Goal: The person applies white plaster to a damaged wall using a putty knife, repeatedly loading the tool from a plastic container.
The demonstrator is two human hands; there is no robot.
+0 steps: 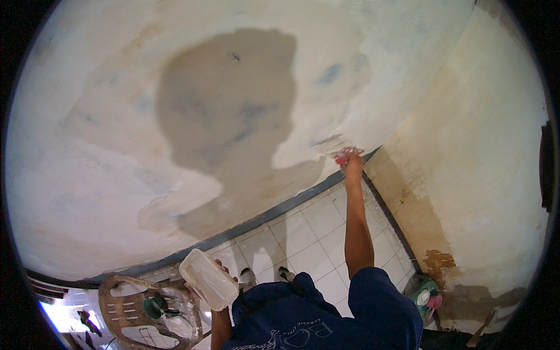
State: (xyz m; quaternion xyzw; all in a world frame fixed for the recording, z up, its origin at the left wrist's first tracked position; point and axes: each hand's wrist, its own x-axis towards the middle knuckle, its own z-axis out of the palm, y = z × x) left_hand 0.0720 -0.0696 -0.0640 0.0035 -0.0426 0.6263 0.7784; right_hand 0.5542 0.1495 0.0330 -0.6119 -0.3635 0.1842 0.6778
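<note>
My right hand [352, 162] is closed around a putty knife [345, 154] with a red handle, stretched out to the wall [105, 140] near the corner. The knife meets the surface beside a dark smear; white material coats part of the tool. Low on the left, my left hand [222, 267] grips a whitish rectangular plastic tub [188, 263]. Its fingers show along the tub's right edge, and the rest is mostly hidden beneath. Pale residue lies inside the tub. The wall is off-white with bluish and tan patches, and my shadow falls across it.
A stained brown plastic chair [109, 303] at lower left carries a dark green object [153, 308] and whitish stuff. A grey-blue baseboard [256, 221] edges the white tiled floor [318, 219]. Green and pink items [429, 297] stand by the right wall [484, 175], which has brown stains.
</note>
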